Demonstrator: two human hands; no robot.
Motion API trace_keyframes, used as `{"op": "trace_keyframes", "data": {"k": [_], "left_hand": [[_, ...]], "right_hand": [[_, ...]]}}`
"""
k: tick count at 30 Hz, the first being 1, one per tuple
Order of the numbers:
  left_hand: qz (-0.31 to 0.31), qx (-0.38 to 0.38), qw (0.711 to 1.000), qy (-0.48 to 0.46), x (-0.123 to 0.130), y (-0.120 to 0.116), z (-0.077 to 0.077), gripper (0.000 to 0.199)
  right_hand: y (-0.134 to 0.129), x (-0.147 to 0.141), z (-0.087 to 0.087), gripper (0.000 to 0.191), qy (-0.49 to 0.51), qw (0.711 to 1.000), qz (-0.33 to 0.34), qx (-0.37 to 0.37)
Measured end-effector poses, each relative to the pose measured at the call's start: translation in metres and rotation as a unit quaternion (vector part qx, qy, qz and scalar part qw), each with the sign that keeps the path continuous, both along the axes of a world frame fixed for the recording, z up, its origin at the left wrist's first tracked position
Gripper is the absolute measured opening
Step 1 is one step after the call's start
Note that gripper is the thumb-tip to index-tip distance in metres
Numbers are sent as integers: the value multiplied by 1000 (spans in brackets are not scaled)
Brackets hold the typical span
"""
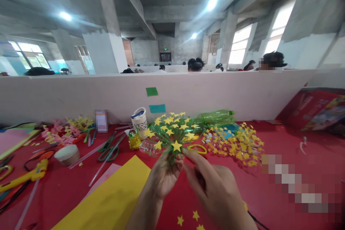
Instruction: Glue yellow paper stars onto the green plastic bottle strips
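My left hand (165,176) is closed around the base of a cut green plastic bottle (172,133), whose strips fan out with yellow paper stars on their tips. One yellow star (176,146) faces me just above the left fingers. Beside that star, the bent index finger and thumb of my right hand (215,183) come together at the strips; what they pinch is hidden. Loose yellow stars (195,216) lie on the red table below my hands. To the right rests a clear plastic spray with many yellow stars (242,143).
Yellow paper (113,197) covers the near left table (280,194). Farther left are a yellow glue gun (35,174), a tape roll (67,154), green-handled scissors (109,152) and pink paper flowers (60,133). A white cup (139,122) and green bottles (217,116) stand before a low partition (81,97).
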State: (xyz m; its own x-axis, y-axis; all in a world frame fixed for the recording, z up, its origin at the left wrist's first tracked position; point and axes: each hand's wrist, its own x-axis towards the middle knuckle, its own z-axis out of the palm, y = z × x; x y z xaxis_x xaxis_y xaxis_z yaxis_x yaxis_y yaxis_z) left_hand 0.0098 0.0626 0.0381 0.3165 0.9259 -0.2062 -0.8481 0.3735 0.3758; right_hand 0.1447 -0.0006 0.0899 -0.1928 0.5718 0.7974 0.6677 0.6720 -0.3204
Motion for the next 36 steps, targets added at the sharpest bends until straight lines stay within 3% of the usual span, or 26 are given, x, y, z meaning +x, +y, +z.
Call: {"op": "trace_keyframes", "data": {"k": [5, 9, 20, 31, 33, 36], "left_hand": [[-46, 13, 998, -27, -2, -1, 6, 26], [-38, -10, 998, -56, -5, -4, 14, 32], [-13, 26, 1000, 9, -2, -3, 2, 27], [-30, 37, 999, 9, -4, -3, 6, 23], [-32, 39, 999, 6, -5, -2, 5, 24], [11, 25, 1000, 10, -8, 1, 2, 22]], "right_hand": [[4, -4, -2, 21, -43, 999, 23, -9], [3, -5, 0, 25, -70, 997, 36, -8], [0, 2, -7, 22, -3, 998, 36, -43], [-6, 3, 4, 24, -7, 999, 33, 9], [-11, 6, 7, 21, 16, 999, 31, 29], [-15, 12, 11, 13, 96, 995, -4, 16]]}}
